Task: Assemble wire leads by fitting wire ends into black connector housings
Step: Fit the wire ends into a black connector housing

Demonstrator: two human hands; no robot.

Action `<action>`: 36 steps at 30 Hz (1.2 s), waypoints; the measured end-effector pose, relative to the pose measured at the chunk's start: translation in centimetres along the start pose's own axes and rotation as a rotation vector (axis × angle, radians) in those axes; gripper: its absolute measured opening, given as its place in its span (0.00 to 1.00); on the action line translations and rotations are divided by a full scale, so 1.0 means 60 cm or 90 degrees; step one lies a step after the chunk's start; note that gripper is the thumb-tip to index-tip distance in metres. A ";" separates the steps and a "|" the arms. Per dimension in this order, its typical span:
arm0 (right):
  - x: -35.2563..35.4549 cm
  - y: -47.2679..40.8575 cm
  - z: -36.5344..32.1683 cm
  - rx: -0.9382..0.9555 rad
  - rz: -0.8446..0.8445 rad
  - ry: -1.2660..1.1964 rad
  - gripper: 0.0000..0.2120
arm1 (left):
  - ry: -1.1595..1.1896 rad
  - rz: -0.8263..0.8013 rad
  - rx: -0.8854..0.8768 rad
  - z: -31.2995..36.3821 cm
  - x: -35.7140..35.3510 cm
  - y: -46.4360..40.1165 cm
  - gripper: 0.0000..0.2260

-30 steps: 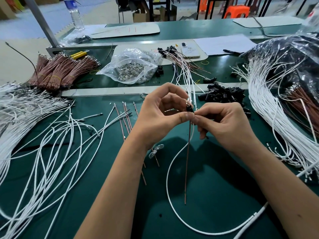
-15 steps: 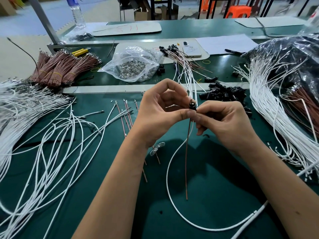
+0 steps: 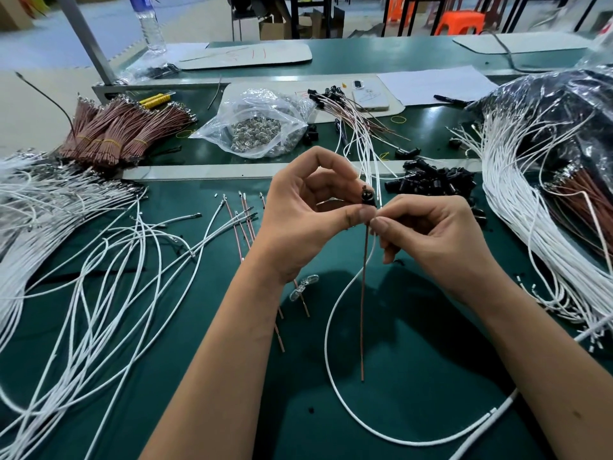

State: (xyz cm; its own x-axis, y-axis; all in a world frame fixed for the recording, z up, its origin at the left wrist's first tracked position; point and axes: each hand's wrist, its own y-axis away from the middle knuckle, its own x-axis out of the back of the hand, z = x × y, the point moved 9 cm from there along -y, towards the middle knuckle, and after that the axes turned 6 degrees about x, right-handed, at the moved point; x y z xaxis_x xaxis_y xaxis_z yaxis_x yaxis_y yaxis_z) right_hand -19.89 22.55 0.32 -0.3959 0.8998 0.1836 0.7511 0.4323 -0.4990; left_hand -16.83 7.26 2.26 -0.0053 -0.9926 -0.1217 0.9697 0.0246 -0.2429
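1. Two bare hands meet above the middle of a green worktop [image 3: 414, 410]. The left hand [image 3: 298, 224] pinches a small black connector housing [image 3: 367, 198] between thumb and curled forefinger, its open end turned up toward the camera, probably so the cavities can be seen.
2. The right hand [image 3: 431, 240] pinches the wires just under the housing, thumb tip nearly touching the left thumb. This close grip likely keeps the wire ends stiff while they are pushed in.
3. One brown wire [image 3: 364, 310] hangs straight down from the housing, and a white wire [image 3: 335, 313] curves away below it in a wide loop toward the right edge.
4. Supplies lie within reach: a pile of black housings [image 3: 431, 184] just behind the hands, loose white wires [image 3: 83, 260] spread on the left, bundled brown wires [image 3: 116, 134] at far left, a clear bag of metal terminals [image 3: 258, 127], and finished leads [image 3: 351, 127] behind.
5. Compared with half a second ago, the grip is unchanged; the housing has tipped slightly more toward the camera, and the brown wire hangs much as before.
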 end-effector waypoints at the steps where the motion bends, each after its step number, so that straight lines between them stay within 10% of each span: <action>1: 0.000 0.000 0.000 0.000 0.000 0.001 0.07 | 0.001 0.002 0.003 -0.001 0.001 0.000 0.17; 36: -0.002 -0.002 -0.008 0.030 0.019 -0.088 0.03 | 0.047 -0.012 0.031 -0.007 0.000 0.000 0.04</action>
State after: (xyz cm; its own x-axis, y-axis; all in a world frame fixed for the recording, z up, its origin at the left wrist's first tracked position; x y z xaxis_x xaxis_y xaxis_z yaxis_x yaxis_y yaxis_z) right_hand -19.68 22.43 0.76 -0.4454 0.8939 0.0511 0.7391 0.3993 -0.5425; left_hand -16.91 7.33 1.84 -0.0395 -0.9812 -0.1890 0.9799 -0.0010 -0.1996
